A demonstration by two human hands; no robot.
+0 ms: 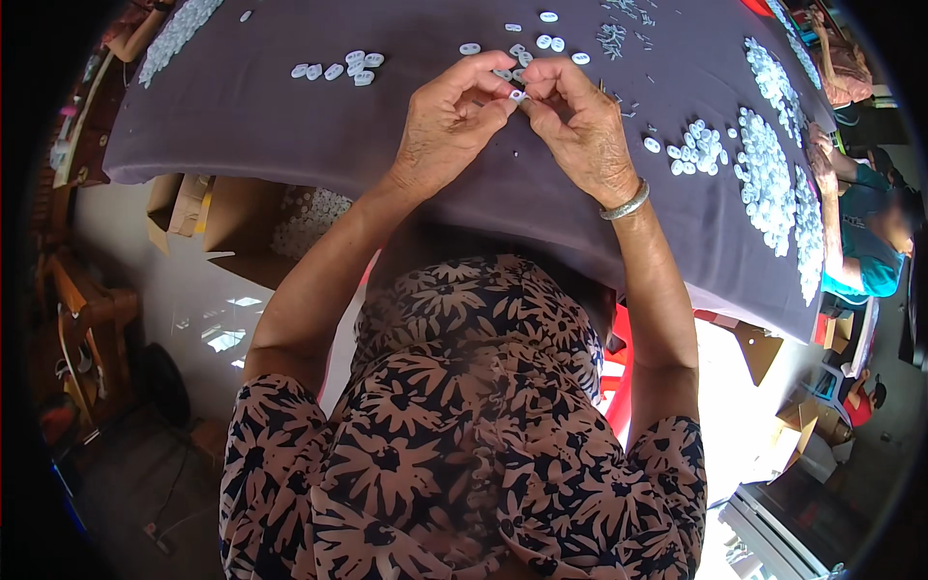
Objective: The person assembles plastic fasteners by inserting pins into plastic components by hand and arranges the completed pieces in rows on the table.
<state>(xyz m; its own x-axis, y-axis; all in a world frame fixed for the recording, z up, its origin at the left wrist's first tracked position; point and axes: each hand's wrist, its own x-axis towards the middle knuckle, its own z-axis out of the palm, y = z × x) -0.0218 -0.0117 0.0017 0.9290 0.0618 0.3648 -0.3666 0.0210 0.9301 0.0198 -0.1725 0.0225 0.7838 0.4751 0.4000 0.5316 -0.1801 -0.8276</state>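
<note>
Legible text: none. Dark marks noted on white oval pieces [363, 78] clustered left on the grey tablecloth [242, 121]; characters too small to resolve. Similar marks on a lone white oval [549, 16], top centre, and on a small right-hand heap [698, 147]; likewise unreadable.

Bench cloth [261, 116], under fingers [474, 70]: dk. grey-purple, plain. Small pc. [519, 96] in fingers: wht. Oval pcs. [550, 16] beyond fingers: wht. w/ dk. marks. Heap [764, 179], R of fingers: wht. Bangle [626, 200], behind R fingers: silver. Garment [416, 464], below fingers: blk.-navy w/ pinkish-tan floral.
</note>
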